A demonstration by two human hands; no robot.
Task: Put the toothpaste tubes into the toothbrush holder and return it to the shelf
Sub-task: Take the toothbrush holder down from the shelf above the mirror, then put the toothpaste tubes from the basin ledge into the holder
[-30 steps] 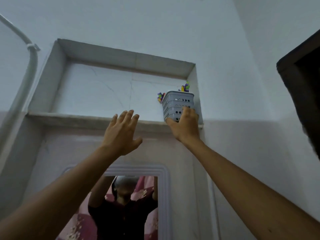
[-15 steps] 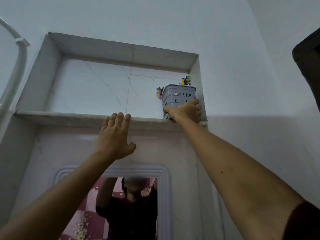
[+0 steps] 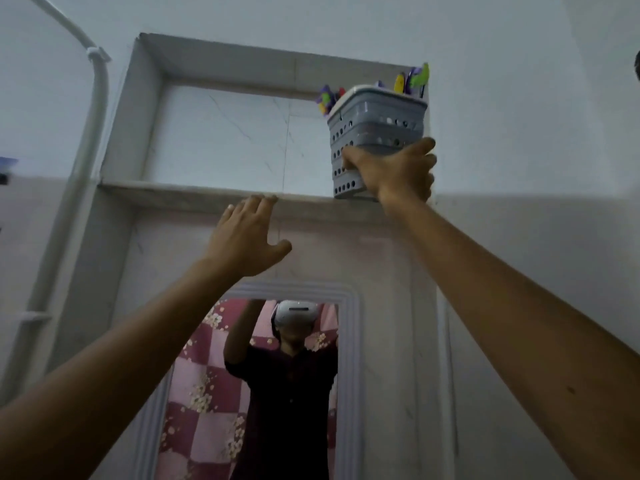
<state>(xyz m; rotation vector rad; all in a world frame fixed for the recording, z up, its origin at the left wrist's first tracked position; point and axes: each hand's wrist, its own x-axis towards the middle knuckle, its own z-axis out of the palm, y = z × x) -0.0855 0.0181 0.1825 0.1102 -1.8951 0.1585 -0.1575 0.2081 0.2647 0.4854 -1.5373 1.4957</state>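
A grey perforated toothbrush holder (image 3: 375,123) is at the right end of a recessed marble shelf (image 3: 194,190), its base at the shelf's front edge. Colourful toothbrush tops (image 3: 412,79) stick out of its rim; toothpaste tubes cannot be made out. My right hand (image 3: 394,171) is raised and wrapped around the holder's lower part. My left hand (image 3: 247,237) is lifted with fingers spread, fingertips at the shelf's front edge, holding nothing.
The niche's right wall (image 3: 431,147) stands right next to the holder. A white pipe (image 3: 93,109) runs down the wall at the left. Below the shelf a framed mirror (image 3: 351,358) reflects a person with raised arms.
The holder now looks larger, tilted, and further out over the shelf's front edge, with my right hand gripping it lower down. My left hand has stayed near the shelf edge.
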